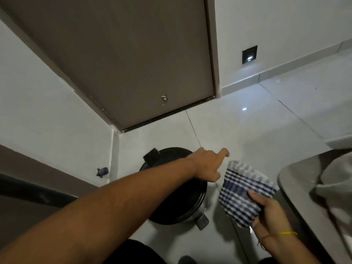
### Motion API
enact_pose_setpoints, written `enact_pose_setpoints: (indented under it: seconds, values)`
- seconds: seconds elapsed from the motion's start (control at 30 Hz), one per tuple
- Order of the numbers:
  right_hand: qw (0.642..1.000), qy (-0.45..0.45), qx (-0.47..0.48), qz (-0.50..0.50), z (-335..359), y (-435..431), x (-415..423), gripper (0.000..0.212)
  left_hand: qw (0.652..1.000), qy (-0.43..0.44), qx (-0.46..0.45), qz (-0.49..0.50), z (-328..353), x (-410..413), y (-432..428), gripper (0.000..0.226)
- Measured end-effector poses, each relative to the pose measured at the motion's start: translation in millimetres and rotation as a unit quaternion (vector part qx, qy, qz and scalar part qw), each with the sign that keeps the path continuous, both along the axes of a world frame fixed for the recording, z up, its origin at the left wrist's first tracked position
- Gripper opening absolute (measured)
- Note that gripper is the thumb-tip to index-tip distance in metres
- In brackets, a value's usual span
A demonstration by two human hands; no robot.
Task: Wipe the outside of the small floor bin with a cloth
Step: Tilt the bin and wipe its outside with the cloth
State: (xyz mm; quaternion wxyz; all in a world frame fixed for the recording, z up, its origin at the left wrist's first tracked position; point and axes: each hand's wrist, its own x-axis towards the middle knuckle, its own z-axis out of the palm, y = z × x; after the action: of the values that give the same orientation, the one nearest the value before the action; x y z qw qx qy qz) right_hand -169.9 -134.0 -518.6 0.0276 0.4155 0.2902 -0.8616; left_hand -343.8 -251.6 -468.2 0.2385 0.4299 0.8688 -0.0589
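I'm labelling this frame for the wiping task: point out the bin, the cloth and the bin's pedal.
pedal bin (192, 202), head view, black lid's right part.
checked cloth (242, 195), head view, middle of the fabric.
foot pedal (202, 221), head view, its grey pad.

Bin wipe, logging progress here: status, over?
Left hand empty, reaching over bin. Right hand holds checked cloth, clear of bin. Pedal faces person; nothing blocking.

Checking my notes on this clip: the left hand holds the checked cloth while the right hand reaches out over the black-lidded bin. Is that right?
Not quite: the hands are swapped. In the head view the right hand holds the checked cloth, and the empty left hand reaches out over the black-lidded bin.
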Motion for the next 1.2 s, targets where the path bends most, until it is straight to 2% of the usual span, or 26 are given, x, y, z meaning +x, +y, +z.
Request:
enact_pose_setpoints:
  seconds: [0.07, 0.13, 0.2, 0.27, 0.4, 0.47, 0.53, 0.67, 0.77, 0.87, 0.97, 1.07, 1.1, 1.17, 1.2]
  values:
    - [0.999, -0.049, -0.019, -0.001, -40.1, -0.1, -4.5, 0.047, 0.997, 0.020, -0.046, -0.063, -33.7, -13.8, -14.9, 0.056]
    - [0.999, -0.028, -0.025, -0.001, -65.0, -9.9, -4.3, 0.048, 0.988, 0.020, -0.085, -0.125, -55.5, -21.0, -21.2, 0.029]
    - [0.999, -0.026, -0.014, -0.015, -81.0, -13.5, -11.0, 0.048, 0.980, 0.030, -0.085, -0.175, -66.4, -26.4, -19.4, 0.032]
    - [0.999, -0.034, 0.001, -0.017, -92.5, -16.4, -13.8, 0.045, 0.978, 0.027, -0.052, -0.202, -66.3, -29.6, -15.3, 0.035]
    - [0.996, 0.019, 0.064, -0.062, -93.9, -28.8, -8.7, 0.033, 0.975, 0.022, -0.002, -0.222, -48.5, -32.3, -24.7, 0.047]
    - [0.988, 0.049, 0.114, -0.086, -93.7, -37.7, -11.7, 0.042, 0.971, 0.016, 0.061, -0.230, -35.5, -35.6, -33.3, 0.051]
    - [0.975, 0.061, 0.201, -0.069, -93.4, -48.4, -17.5, 0.048, 0.964, 0.001, 0.130, -0.230, -25.7, -37.3, -42.4, 0.043]
    - [0.938, 0.044, 0.344, -0.027, -92.1, -55.8, -39.5, 0.035, 0.957, -0.004, 0.204, -0.205, -16.8, -35.3, -64.1, 0.025]
    - [0.908, 0.052, 0.411, 0.061, -80.7, -51.8, -71.5, 0.018, 0.962, -0.012, 0.213, -0.169, -16.6, -34.2, -80.5, 0.021]
    - [0.863, 0.147, 0.452, 0.170, -68.1, -57.4, -101.5, 0.015, 0.963, -0.018, 0.217, -0.157, -18.0, -36.5, -94.0, 0.017]
    - [0.772, 0.254, 0.521, 0.260, -77.2, -79.5, -88.9, 0.039, 0.963, -0.027, 0.236, -0.127, -21.0, -43.6, -103.0, 0.015]
    - [0.709, 0.290, 0.585, 0.266, -106.6, -76.0, -38.8, 0.064, 0.962, -0.022, 0.253, -0.102, -23.4, -49.0, -111.8, 0.016]
    - [0.723, 0.266, 0.579, 0.266, -117.9, -68.0, -27.9, 0.066, 0.961, -0.017, 0.257, -0.098, -24.0, -50.0, -113.6, 0.016]
    - [0.809, 0.181, 0.501, 0.247, -138.5, -48.2, -30.7, 0.056, 0.960, -0.012, 0.266, -0.089, -24.4, -51.1, -115.9, 0.019]
    - [0.833, 0.135, 0.483, 0.235, -144.4, -38.8, -42.3, 0.050, 0.959, -0.012, 0.270, -0.088, -24.5, -50.9, -115.2, 0.019]
